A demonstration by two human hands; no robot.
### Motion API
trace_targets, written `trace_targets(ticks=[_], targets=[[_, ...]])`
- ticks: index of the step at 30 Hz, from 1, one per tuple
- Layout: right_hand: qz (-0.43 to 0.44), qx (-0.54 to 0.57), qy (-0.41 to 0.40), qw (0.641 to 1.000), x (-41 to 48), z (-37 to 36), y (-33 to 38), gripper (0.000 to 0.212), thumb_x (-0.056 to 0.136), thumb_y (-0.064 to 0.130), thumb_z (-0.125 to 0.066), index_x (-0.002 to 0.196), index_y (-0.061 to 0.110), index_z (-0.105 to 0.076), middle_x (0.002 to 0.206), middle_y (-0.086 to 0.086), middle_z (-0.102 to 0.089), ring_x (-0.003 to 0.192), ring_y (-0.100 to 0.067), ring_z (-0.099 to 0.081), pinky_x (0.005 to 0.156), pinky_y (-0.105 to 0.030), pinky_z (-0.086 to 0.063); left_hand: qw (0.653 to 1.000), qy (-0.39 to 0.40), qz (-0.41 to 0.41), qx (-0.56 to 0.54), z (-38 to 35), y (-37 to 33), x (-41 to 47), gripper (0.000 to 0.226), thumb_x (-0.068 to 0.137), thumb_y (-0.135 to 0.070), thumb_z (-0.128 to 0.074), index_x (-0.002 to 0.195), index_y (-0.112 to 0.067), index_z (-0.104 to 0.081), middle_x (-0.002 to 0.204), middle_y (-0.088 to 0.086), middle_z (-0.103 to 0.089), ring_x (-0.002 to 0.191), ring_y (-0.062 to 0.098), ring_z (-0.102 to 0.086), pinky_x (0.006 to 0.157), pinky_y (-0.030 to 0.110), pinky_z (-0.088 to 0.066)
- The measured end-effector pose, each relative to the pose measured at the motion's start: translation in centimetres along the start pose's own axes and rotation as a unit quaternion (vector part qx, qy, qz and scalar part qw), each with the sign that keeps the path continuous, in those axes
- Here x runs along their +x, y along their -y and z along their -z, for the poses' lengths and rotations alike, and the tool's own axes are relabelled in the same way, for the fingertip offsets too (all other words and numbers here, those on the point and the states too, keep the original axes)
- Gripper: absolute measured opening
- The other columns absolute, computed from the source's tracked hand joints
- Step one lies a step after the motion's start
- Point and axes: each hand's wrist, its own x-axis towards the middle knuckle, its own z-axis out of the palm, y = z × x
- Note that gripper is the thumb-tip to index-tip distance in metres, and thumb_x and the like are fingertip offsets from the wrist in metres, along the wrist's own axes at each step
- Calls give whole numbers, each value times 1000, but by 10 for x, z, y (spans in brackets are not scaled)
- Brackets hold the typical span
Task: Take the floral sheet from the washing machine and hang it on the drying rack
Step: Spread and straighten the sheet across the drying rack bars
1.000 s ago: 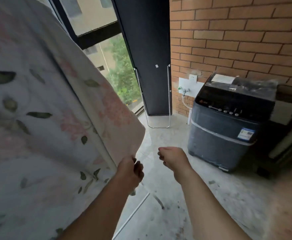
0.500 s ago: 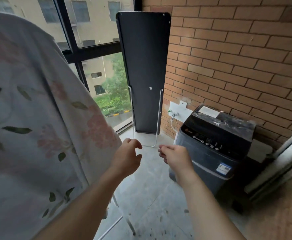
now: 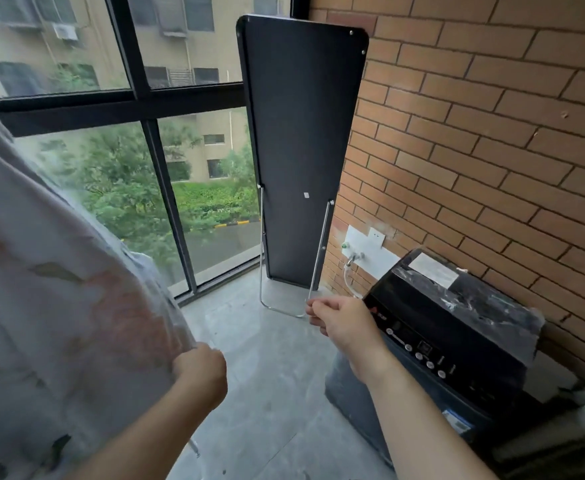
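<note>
The left grip (image 3: 199,373), which half a second ago hung spread and clear of the cloth, has closed again and now pinches the floral sheet (image 3: 59,289) at its near hanging edge. The sheet drapes down the left of the view, and only a bit of metal leg of the drying rack (image 3: 194,447) shows beneath it on the floor. That suggests the hanging is done and only straightening remains. The right grip (image 3: 343,318) has stayed out over the floor, its fingers curled against the thumb with nothing visible in them. Beyond it, against the brick wall, the washing machine (image 3: 457,323) has its lid down, so its drum cannot be seen. A black board (image 3: 301,150) leans in the far corner.
</note>
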Motion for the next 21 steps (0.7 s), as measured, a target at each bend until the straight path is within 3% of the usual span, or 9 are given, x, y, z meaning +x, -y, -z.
trace_targets(ticks=[7, 10, 14, 18, 21], targets=[[28, -47, 122, 991, 85, 22, -1, 19, 95, 20, -59, 84, 27, -73, 93, 1, -76, 94, -19, -71, 80, -29, -54, 987, -3, 131, -90, 27, -22, 28, 54, 88, -6, -48, 140, -14, -37, 159, 13, -12, 117, 26, -59, 68, 32, -43], [53, -77, 203, 975, 113, 32, 6, 19, 95, 20, -59, 84, 26, -73, 93, 5, -76, 92, -15, -71, 71, -21, -50, 972, -14, 197, -127, 41, -38, 25, 47, 86, -10, -52, 132, -16, -44, 141, 9, -35, 111, 24, -59, 71, 33, -43], [68, -116, 296, 946, 137, 33, 18, 17, 95, 20, -58, 90, 27, -72, 95, 7, -75, 91, -11, -70, 79, -26, -54, 951, -29, 269, -153, 52, -52, 12, 33, 88, -20, -54, 121, -22, -49, 126, 3, -48, 115, 24, -53, 83, 35, -44], [52, -107, 355, 927, 144, 11, 25, 16, 94, 15, -58, 93, 22, -72, 97, 0, -74, 87, -13, -70, 76, -25, -51, 939, -147, 274, -144, 60, -51, -2, 23, 89, -24, -54, 112, -22, -51, 115, 3, -52, 103, 24, -57, 75, 35, -45], [60, -121, 418, 898, 154, -18, 37, 17, 94, 14, -59, 99, 18, -75, 97, -2, -74, 85, -14, -69, 71, -22, -50, 918, -234, 280, -154, 72, -41, -6, 21, 73, -24, -73, 88, -19, -59, 87, 3, -57, 74, 27, -61, 56, 33, -44]])
